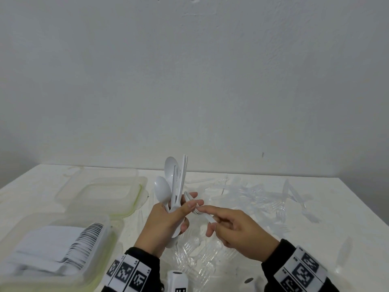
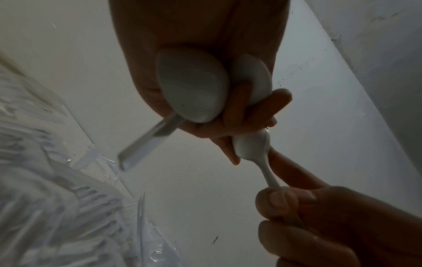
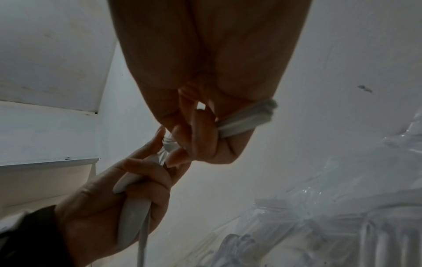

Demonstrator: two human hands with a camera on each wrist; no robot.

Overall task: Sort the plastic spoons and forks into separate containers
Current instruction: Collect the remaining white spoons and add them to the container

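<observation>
We see the left hand (image 1: 166, 220) raised over the table (image 1: 315, 207), clenched round a bunch of white spoons (image 1: 173, 184). The right hand (image 1: 233, 226) pinches a white utensil (image 1: 200, 211) against the left fingertips. Clear forks (image 1: 259, 199) lie scattered beyond; a container (image 1: 69, 277) of stacked white cutlery sits left.

You can read no words or numbers; your wrist bands (image 1: 126, 275) carry only black-and-white square code markers, tiny print illegible.
</observation>
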